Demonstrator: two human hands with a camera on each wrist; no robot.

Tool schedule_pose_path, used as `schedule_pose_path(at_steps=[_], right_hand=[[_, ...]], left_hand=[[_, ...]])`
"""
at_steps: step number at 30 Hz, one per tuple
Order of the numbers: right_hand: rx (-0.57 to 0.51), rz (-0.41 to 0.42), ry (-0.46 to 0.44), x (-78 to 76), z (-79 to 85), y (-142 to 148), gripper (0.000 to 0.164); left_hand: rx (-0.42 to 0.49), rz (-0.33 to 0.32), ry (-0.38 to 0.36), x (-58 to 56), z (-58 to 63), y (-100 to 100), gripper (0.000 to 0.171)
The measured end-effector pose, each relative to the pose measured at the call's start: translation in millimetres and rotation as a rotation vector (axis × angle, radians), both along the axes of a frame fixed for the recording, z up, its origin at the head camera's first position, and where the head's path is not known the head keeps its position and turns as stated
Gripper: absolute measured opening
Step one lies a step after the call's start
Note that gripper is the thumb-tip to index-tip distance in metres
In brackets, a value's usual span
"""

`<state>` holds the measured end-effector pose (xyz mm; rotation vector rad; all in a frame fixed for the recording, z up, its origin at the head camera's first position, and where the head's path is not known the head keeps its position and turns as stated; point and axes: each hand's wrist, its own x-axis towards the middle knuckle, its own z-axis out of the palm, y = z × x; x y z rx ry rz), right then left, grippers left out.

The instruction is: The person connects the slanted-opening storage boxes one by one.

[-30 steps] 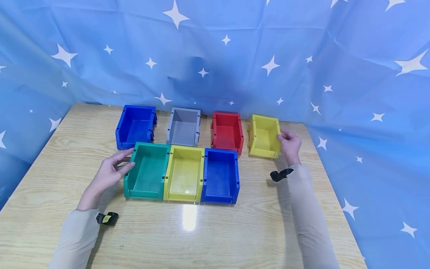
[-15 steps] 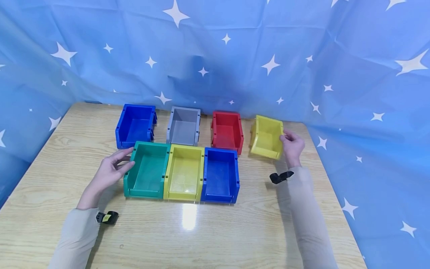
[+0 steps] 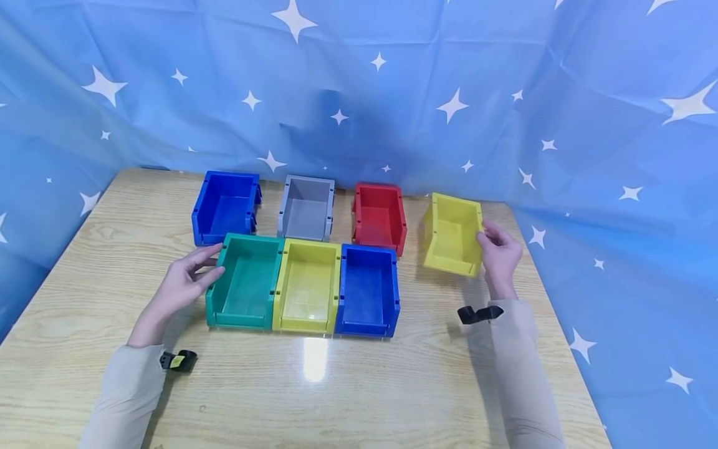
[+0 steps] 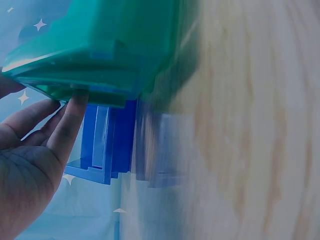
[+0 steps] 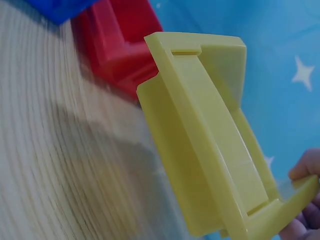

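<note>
My right hand (image 3: 501,255) pinches the right wall of a yellow storage bin (image 3: 453,236), thumb inside and fingers outside. That yellow bin (image 5: 210,140) is tilted and lifted off the wood in the right wrist view, its shadow below it. On the left, my left hand (image 3: 182,280) holds the left wall of a green storage bin (image 3: 247,284); in the left wrist view its fingers (image 4: 70,125) press against the outer side. The green bin stands in a front row beside a second yellow bin (image 3: 307,287) and a blue bin (image 3: 367,292), side by side.
Behind the front row stand another blue bin (image 3: 227,209), a grey bin (image 3: 306,209) and a red bin (image 3: 379,217), spaced apart. All are on a wooden table (image 3: 269,393). A blue curtain with white stars (image 3: 359,81) hangs along the table's back and sides.
My right hand has raised the yellow bin from the back row's right end and moved it rightward and slightly nearer, tilting it. The left hand has stayed at the green bin.
</note>
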<state>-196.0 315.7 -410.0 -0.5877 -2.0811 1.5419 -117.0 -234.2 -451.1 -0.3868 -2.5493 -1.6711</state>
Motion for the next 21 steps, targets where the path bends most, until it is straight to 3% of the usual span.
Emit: schedule_pose_path(at_steps=[6,13,21], right_hand=[[0.015,0.017,0.009,20.1,10.0,-8.3,0.029],[0.028,0.064,0.108,43.5,13.9,-17.9,0.028],[0.044,0.111,0.098,72.4,14.8,-27.1,0.026]], left_hand=[[-0.012,0.003,-0.003,-1.0,-1.0,-0.7,0.045],[-0.021,0.005,-0.011,-1.3,-1.8,-1.0,0.046],[-0.016,0.004,-0.012,-0.4,-1.7,-1.1,0.045]])
